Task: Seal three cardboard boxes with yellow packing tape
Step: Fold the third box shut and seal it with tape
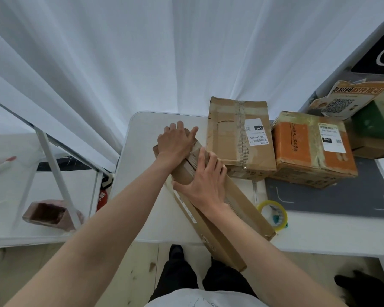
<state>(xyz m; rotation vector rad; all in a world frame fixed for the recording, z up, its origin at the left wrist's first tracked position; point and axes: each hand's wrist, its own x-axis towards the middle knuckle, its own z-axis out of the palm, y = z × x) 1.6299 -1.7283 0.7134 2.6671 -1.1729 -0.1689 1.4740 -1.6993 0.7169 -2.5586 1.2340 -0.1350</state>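
Observation:
A long, narrow brown cardboard box [237,204] lies slantwise on the white table [142,151], its near end sticking out over the front edge. My left hand [176,141] rests flat on the box's far end, fingers spread. My right hand [205,180] lies palm down on the middle of its top, pressing on the flaps. A brown box with a white label [228,138] stands behind it. To the right stands an orange-and-tan box [297,149]. The roll of yellow tape [273,214] lies flat on the table, right of the long box.
A grey mat [341,200] lies under the orange box. More boxes, a green one [379,120] and a printed sheet with a QR code [341,100], are piled at the far right. White curtains hang behind. A side table at the left holds a pinkish box [49,214].

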